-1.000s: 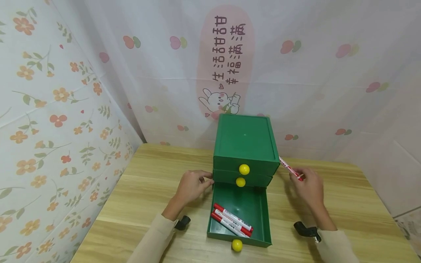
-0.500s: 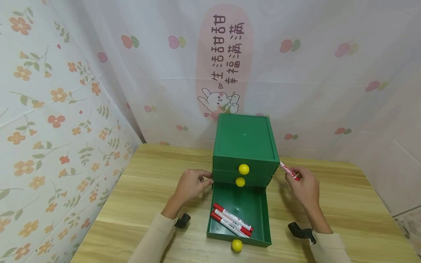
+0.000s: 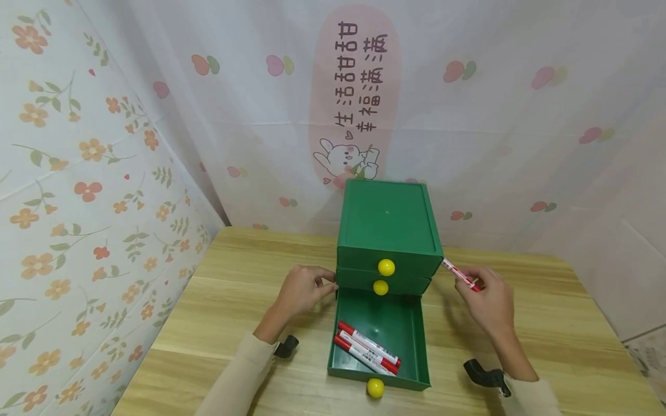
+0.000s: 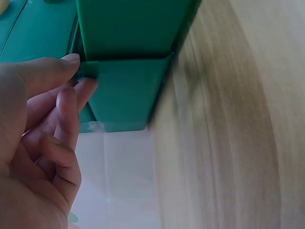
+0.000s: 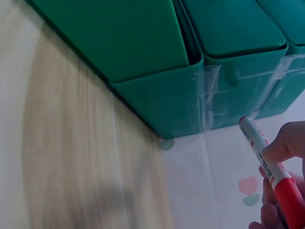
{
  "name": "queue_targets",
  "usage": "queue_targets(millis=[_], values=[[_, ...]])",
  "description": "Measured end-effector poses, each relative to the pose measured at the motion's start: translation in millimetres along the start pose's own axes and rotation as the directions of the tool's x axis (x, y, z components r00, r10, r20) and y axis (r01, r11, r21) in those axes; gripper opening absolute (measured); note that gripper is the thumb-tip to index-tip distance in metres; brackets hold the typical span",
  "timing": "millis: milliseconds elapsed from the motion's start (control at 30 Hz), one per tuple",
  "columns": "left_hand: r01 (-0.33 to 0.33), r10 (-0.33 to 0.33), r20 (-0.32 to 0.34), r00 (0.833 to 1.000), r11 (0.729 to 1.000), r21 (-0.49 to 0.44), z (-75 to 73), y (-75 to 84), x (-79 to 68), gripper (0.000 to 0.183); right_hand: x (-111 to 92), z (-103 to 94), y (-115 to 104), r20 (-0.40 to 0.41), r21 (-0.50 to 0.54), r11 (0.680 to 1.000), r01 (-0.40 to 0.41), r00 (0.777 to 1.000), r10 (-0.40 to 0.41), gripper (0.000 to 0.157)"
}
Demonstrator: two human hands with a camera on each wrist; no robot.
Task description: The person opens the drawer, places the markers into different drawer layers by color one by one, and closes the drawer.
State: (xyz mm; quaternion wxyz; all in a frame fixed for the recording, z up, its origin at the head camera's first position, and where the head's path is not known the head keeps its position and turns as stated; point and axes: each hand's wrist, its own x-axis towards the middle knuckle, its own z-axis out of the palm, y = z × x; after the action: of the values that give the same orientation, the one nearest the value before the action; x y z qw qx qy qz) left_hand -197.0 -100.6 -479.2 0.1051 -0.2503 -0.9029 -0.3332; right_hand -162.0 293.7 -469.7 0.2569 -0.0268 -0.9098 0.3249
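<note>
A green drawer cabinet (image 3: 387, 216) with yellow knobs stands on the table. Its bottom drawer (image 3: 406, 323) is pulled out and holds several red-capped markers (image 3: 366, 348) at the front left. My left hand (image 3: 304, 294) touches the cabinet's left side; in the left wrist view the thumb and a finger pinch the front edge of the cabinet's wall (image 4: 126, 90). To the right of the cabinet, my right hand (image 3: 489, 297) holds a white marker with a red cap (image 3: 458, 273) between thumb and fingers. The marker's tip end points toward the cabinet, apart from it in the right wrist view.
The two upper drawers are shut, each with a yellow knob (image 3: 387, 267). Clear tape (image 5: 209, 95) runs along the cabinet's side. A printed cloth (image 3: 260, 144) hangs behind the wooden table (image 3: 244, 254).
My right hand with the marker shifts left toward the cabinet, then slightly back right. The left hand, cabinet and drawer markers stay in place.
</note>
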Motion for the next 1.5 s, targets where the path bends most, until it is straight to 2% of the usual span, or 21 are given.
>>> queue_targets(millis=[333,567,733,900,1200,1367,1500], values=[[-0.034,0.035,-0.033,0.999,0.998,0.043,4.9,-1.6,-2.1,0.015,-20.6,-24.6,-0.9,0.007,-0.036,0.996,0.081,0.997,-0.08,0.011],[-0.042,0.046,-0.046,0.998,0.997,0.07,6.4,-2.6,-3.8,0.014,-42.3,-40.5,-5.6,0.031,-0.022,0.991,0.129,0.991,-0.128,0.018],[-0.039,0.044,-0.052,0.998,0.996,0.083,4.5,-2.4,-5.6,0.015,-55.9,-44.3,-13.8,0.058,0.005,0.984,0.18,0.982,-0.18,0.026],[-0.045,0.049,-0.057,0.997,0.997,0.067,4.4,-1.3,-4.9,0.013,-63.8,-38.9,-28.6,0.091,0.059,0.963,0.263,0.959,-0.268,0.032],[-0.047,0.05,-0.054,0.997,0.997,0.058,6.2,1.0,-3.0,0.014,-63.0,-19.3,-64.9,0.198,0.055,0.942,0.332,0.921,-0.337,0.033],[-0.046,0.049,-0.06,0.997,0.997,0.055,5.6,1.8,-3.4,0.014,-54.8,-7.3,-81.9,0.262,0.021,0.917,0.399,0.883,-0.391,0.026],[-0.044,0.046,-0.063,0.997,0.998,0.042,5.9,1.2,-3.6,0.014,-48.2,2.8,-92.0,0.297,0.007,0.876,0.483,0.835,-0.463,0.019]])
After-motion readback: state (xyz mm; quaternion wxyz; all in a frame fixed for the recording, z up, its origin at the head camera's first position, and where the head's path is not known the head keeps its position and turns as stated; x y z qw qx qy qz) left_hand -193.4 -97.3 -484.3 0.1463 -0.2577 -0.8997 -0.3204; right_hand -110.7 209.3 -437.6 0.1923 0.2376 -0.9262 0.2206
